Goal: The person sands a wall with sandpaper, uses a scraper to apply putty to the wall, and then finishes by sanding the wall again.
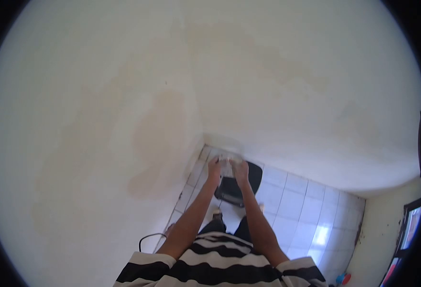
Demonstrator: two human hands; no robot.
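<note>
Both arms reach forward and down over a black seat (235,189), near the corner of the room. My left hand (214,167) is closed, its fingers curled at a small pale grey, flat-looking thing (226,168) between the hands. My right hand (240,171) is closed too, close beside the left, at the other side of that pale thing. It is too small and blurred to name, and the fingertips are partly hidden.
Cream walls (267,95) with damp-looking tan patches (160,122) meet in the corner ahead. White floor tiles (287,201) run right. A black cable (143,239) loops at the left. A window (411,225) and a red-and-blue object (343,278) are at lower right.
</note>
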